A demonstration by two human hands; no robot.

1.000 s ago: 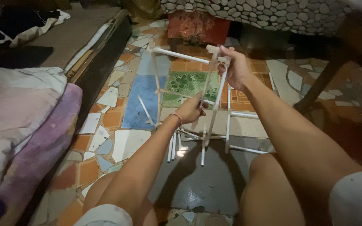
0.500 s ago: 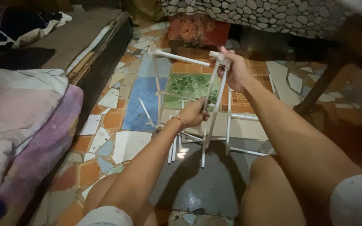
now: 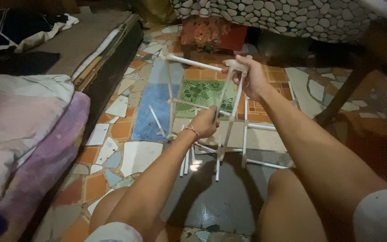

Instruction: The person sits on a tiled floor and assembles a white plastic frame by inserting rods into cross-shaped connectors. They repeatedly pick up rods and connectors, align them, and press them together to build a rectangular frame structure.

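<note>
Head view, landmark: the white pipe frame (image 3: 202,107) is standing on the mosaic tile floor (image 3: 135,154), in front of the person's bare knees.
Head view, frame build: thin white rods are meeting at small white joints; several rods are rising upright while one top rod is running crosswise and tilting down toward the right.
Head view, right hand: the right hand (image 3: 250,78) is closing around the corner joint (image 3: 237,67) at the frame's upper right end, fingers wrapped over it.
Head view, left hand: the left hand (image 3: 205,122) is gripping a slanting rod at the frame's mid height, fingers curled shut; a thin red band (image 3: 192,130) is circling its wrist.
Head view, loose pieces: a few loose white rods (image 3: 186,162) are lying flat on the floor at the foot of the frame, touching its lower bars.
Head view, left of the frame: a mattress (image 3: 75,45) and a pink and lilac blanket (image 3: 27,134) are lying well apart from it.
Head view, beyond the frame: a red floral box (image 3: 211,35) is sitting under a pebble-patterned cloth (image 3: 269,15).
Head view, right of the frame: a dark wooden leg (image 3: 341,96) is slanting down to the floor.
</note>
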